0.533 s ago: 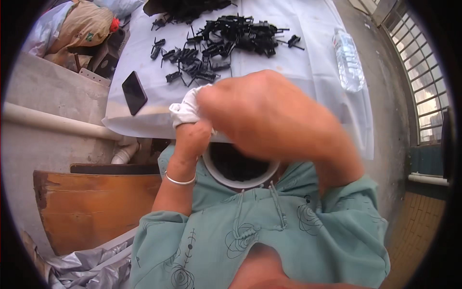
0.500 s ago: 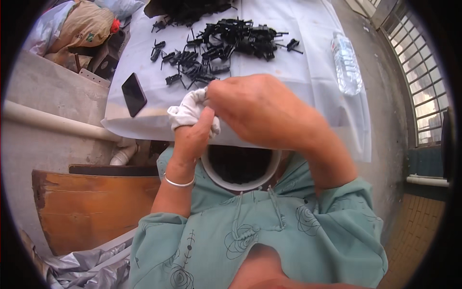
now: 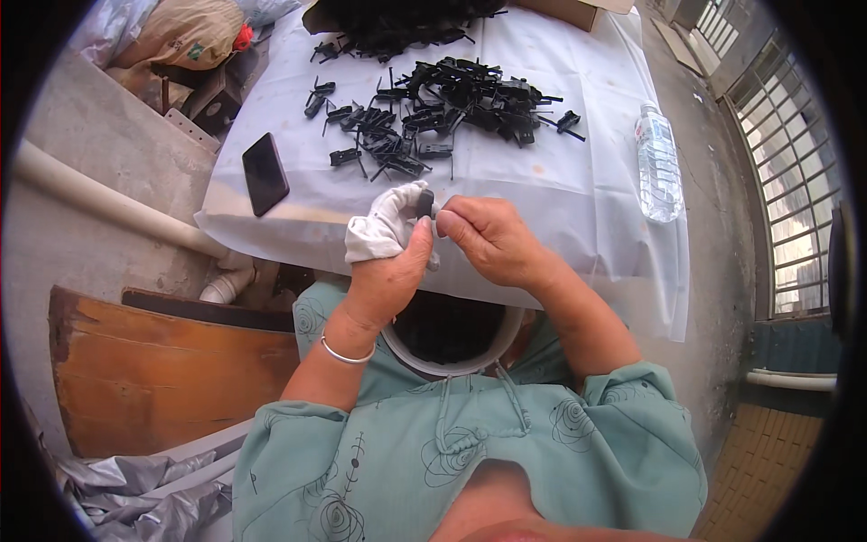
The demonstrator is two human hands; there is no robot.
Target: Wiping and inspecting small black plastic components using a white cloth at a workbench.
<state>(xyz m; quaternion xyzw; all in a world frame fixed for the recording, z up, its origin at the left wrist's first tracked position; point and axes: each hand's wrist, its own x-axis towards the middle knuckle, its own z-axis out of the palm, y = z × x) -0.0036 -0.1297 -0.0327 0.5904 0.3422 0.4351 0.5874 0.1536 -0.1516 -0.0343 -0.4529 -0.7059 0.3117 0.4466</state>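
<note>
Above the table's near edge, my left hand (image 3: pixel 395 257) wears a white cloth glove (image 3: pixel 379 230) over its fingers, with the thumb bare. Thumb and gloved fingers pinch a small black plastic part (image 3: pixel 424 204). Close against that part, my right hand (image 3: pixel 495 242) is bare, its thumb and forefinger pressed together. Whatever sits between those fingertips is too small to make out. Beyond both hands, a loose heap of black plastic parts (image 3: pixel 479 99) with thin pins lies on the white table cover (image 3: pixel 560 212).
A dark phone (image 3: pixel 265 175) lies left of the heap, a clear water bottle (image 3: pixel 658 164) at the right edge. Between my knees stands a pale-rimmed bucket (image 3: pixel 452 369) with dark contents. More black parts (image 3: pixel 406 23) and a cardboard box (image 3: pixel 564 11) are at the back.
My right hand has come down and turned, drawing slightly away from the left, so the black part now shows. The whole view has shifted a little.
</note>
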